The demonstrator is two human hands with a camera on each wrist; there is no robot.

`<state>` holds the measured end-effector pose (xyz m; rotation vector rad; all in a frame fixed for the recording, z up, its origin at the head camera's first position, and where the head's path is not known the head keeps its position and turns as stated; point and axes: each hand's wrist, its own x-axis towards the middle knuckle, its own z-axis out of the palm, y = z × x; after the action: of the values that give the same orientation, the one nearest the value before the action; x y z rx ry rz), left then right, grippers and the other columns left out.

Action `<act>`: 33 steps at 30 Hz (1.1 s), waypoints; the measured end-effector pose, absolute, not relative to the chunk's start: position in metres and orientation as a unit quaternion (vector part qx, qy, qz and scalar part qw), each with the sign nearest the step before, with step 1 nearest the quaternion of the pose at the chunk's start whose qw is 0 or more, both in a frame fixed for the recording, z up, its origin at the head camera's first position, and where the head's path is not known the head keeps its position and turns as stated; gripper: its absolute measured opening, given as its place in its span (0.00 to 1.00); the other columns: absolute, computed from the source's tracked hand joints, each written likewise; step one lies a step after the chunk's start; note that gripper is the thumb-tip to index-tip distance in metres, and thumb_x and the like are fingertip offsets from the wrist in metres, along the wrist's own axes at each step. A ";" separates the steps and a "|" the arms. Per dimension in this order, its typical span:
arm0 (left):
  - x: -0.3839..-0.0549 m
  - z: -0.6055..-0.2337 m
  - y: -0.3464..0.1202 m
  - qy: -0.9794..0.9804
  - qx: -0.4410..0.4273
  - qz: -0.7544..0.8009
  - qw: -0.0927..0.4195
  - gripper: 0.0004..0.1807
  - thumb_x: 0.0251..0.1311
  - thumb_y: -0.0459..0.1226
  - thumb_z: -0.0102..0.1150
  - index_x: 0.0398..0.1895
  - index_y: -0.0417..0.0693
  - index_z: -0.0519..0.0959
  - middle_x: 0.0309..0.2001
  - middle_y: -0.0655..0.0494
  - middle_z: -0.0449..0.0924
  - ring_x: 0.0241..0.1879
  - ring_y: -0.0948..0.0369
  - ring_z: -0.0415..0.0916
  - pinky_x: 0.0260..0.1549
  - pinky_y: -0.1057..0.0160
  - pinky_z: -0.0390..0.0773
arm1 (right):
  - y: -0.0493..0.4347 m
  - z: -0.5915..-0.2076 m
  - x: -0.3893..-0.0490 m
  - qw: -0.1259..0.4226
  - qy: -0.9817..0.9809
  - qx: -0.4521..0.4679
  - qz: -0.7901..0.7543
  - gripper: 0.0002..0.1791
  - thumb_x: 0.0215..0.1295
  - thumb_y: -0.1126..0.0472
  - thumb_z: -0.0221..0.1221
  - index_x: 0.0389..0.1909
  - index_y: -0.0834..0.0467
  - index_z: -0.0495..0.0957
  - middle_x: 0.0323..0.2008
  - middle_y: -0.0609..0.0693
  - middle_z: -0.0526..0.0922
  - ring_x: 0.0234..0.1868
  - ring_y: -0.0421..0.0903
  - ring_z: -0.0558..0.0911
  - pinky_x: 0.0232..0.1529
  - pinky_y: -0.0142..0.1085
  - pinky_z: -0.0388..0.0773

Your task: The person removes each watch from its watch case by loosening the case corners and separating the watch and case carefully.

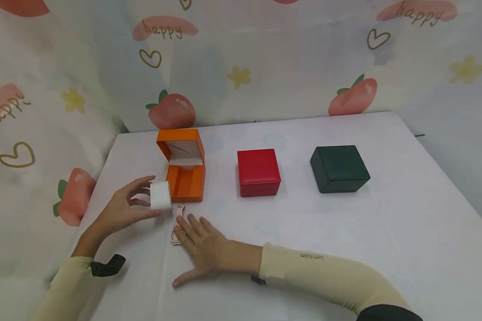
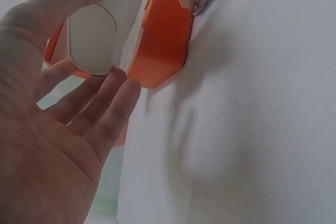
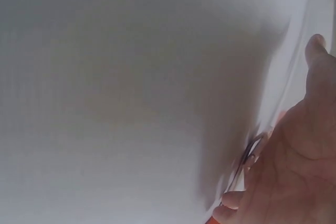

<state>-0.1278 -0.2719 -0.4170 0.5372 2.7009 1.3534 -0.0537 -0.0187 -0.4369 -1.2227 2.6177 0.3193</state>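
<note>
My left hand [image 1: 122, 206] pinches a small white watch cushion [image 1: 160, 195] between thumb and fingers, beside the left wall of an open orange watch box [image 1: 193, 187]. The left wrist view shows the cushion's rounded, stitched end [image 2: 92, 40] within the fingers. Just in front of the box lies a watch with a pale pink strap [image 1: 180, 209]. My right hand [image 1: 206, 249] is spread palm down with straight fingers, its fingertips over or beside the watch and partly covering it. Whether they touch it I cannot tell. The watch [image 3: 252, 149] shows edge-on near the palm in the right wrist view.
A closed red box [image 1: 259, 167] stands right of the orange one, and a closed dark green box [image 1: 341, 164] stands farther right. All rest on a white-covered table [image 1: 305, 227], with fruit-patterned cloth [image 1: 277, 76] hanging behind and at the left.
</note>
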 end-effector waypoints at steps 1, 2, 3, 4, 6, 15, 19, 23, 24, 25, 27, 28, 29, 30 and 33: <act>-0.128 -0.417 -0.272 0.881 0.178 0.437 0.035 0.47 0.48 0.35 0.82 0.73 0.41 0.68 0.60 0.42 0.75 0.52 0.49 0.76 0.46 0.68 0.81 | -0.020 -0.437 -0.053 0.117 0.894 -0.418 0.109 0.67 0.53 0.11 0.34 0.83 0.53 0.39 0.82 0.53 0.34 0.80 0.52 0.41 0.76 0.45 0.44; -0.129 -0.417 -0.271 0.882 0.180 0.435 0.033 0.46 0.47 0.35 0.82 0.72 0.41 0.69 0.60 0.42 0.75 0.51 0.49 0.76 0.47 0.68 0.81 | -0.020 -0.437 -0.053 0.118 0.894 -0.418 0.111 0.67 0.53 0.10 0.34 0.83 0.53 0.39 0.82 0.52 0.34 0.80 0.52 0.41 0.76 0.45 0.44; -0.129 -0.417 -0.271 0.883 0.183 0.431 0.032 0.45 0.47 0.36 0.82 0.71 0.40 0.70 0.60 0.43 0.76 0.51 0.50 0.76 0.47 0.66 0.81 | -0.021 -0.437 -0.053 0.114 0.894 -0.419 0.111 0.67 0.53 0.10 0.33 0.83 0.54 0.40 0.82 0.53 0.35 0.80 0.51 0.41 0.76 0.45 0.44; -0.130 -0.416 -0.270 0.884 0.184 0.429 0.030 0.45 0.47 0.36 0.83 0.70 0.41 0.71 0.60 0.43 0.76 0.50 0.50 0.76 0.48 0.65 0.81 | -0.021 -0.437 -0.053 0.112 0.893 -0.421 0.110 0.67 0.53 0.11 0.33 0.83 0.54 0.40 0.82 0.53 0.35 0.80 0.51 0.42 0.76 0.45 0.45; -0.132 -0.416 -0.268 0.889 0.182 0.419 0.027 0.44 0.47 0.38 0.83 0.69 0.41 0.72 0.60 0.44 0.76 0.50 0.50 0.76 0.50 0.58 0.82 | -0.021 -0.436 -0.055 0.100 0.892 -0.428 0.104 0.66 0.54 0.11 0.32 0.82 0.54 0.43 0.82 0.53 0.39 0.80 0.51 0.44 0.76 0.45 0.46; -0.147 -0.417 -0.263 0.884 0.201 0.422 0.015 0.43 0.51 0.35 0.80 0.70 0.37 0.69 0.63 0.44 0.74 0.57 0.50 0.73 0.51 0.66 0.78 | -0.013 -0.427 -0.075 0.006 0.896 -0.443 0.013 0.59 0.61 0.16 0.39 0.78 0.57 0.59 0.76 0.54 0.60 0.74 0.51 0.59 0.71 0.45 0.60; -0.153 -0.418 -0.261 0.877 0.209 0.432 0.013 0.43 0.52 0.33 0.78 0.71 0.36 0.67 0.65 0.43 0.72 0.58 0.48 0.72 0.53 0.64 0.79 | -0.007 -0.426 -0.085 -0.010 0.899 -0.437 -0.022 0.55 0.64 0.20 0.43 0.77 0.58 0.61 0.77 0.55 0.59 0.75 0.53 0.58 0.72 0.46 0.60; -0.158 -0.420 -0.257 0.876 0.211 0.433 0.016 0.42 0.54 0.32 0.77 0.72 0.37 0.67 0.67 0.42 0.71 0.60 0.46 0.71 0.54 0.47 0.78 | 0.000 -0.427 -0.096 -0.007 0.902 -0.430 -0.040 0.53 0.67 0.23 0.45 0.78 0.60 0.59 0.78 0.57 0.54 0.78 0.54 0.53 0.75 0.45 0.53; -0.159 -0.420 -0.256 0.876 0.209 0.434 0.018 0.43 0.54 0.33 0.77 0.72 0.38 0.67 0.67 0.42 0.70 0.60 0.46 0.71 0.54 0.45 0.77 | 0.002 -0.427 -0.098 -0.001 0.904 -0.425 -0.044 0.54 0.67 0.23 0.46 0.78 0.60 0.58 0.79 0.57 0.53 0.78 0.55 0.52 0.75 0.45 0.50; -0.161 -0.421 -0.255 0.876 0.209 0.434 0.019 0.43 0.55 0.33 0.77 0.73 0.38 0.67 0.67 0.42 0.70 0.61 0.46 0.71 0.55 0.44 0.77 | 0.003 -0.428 -0.101 0.005 0.907 -0.420 -0.044 0.54 0.67 0.23 0.46 0.79 0.61 0.56 0.79 0.58 0.51 0.79 0.55 0.50 0.76 0.45 0.48; -0.164 -0.422 -0.253 0.875 0.210 0.436 0.022 0.43 0.56 0.33 0.76 0.73 0.39 0.66 0.68 0.42 0.70 0.61 0.45 0.71 0.56 0.43 0.76 | 0.006 -0.428 -0.104 0.018 0.914 -0.404 -0.039 0.54 0.67 0.23 0.45 0.80 0.60 0.54 0.80 0.59 0.48 0.79 0.56 0.47 0.76 0.45 0.46; -0.166 -0.423 -0.252 0.875 0.210 0.436 0.024 0.43 0.56 0.33 0.76 0.74 0.39 0.66 0.68 0.42 0.70 0.62 0.45 0.71 0.56 0.42 0.76 | 0.007 -0.428 -0.106 0.019 0.917 -0.397 -0.035 0.54 0.67 0.23 0.45 0.80 0.60 0.54 0.80 0.60 0.48 0.79 0.57 0.46 0.76 0.45 0.45; -0.167 -0.424 -0.251 0.876 0.208 0.435 0.025 0.42 0.56 0.33 0.76 0.74 0.39 0.66 0.68 0.42 0.70 0.62 0.45 0.70 0.56 0.42 0.76 | 0.008 -0.429 -0.108 0.020 0.920 -0.390 -0.030 0.54 0.68 0.24 0.44 0.80 0.60 0.54 0.80 0.60 0.47 0.79 0.58 0.46 0.76 0.45 0.46; -0.169 -0.424 -0.250 0.876 0.207 0.435 0.026 0.42 0.57 0.33 0.76 0.74 0.39 0.66 0.68 0.41 0.70 0.62 0.45 0.70 0.57 0.42 0.75 | 0.009 -0.429 -0.110 0.016 0.922 -0.385 -0.026 0.53 0.68 0.24 0.45 0.79 0.60 0.55 0.79 0.61 0.48 0.79 0.58 0.47 0.75 0.45 0.47; -0.172 -0.424 -0.247 0.877 0.206 0.434 0.030 0.42 0.57 0.34 0.75 0.73 0.38 0.65 0.67 0.40 0.70 0.62 0.43 0.70 0.58 0.40 0.74 | 0.011 -0.430 -0.114 0.008 0.928 -0.372 -0.014 0.51 0.69 0.25 0.45 0.79 0.59 0.58 0.79 0.62 0.51 0.79 0.59 0.49 0.75 0.46 0.52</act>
<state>-0.1722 -0.2468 -0.4243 0.6336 2.7029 1.3367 -0.1137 0.0111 -0.4305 -1.1619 2.9017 -0.0444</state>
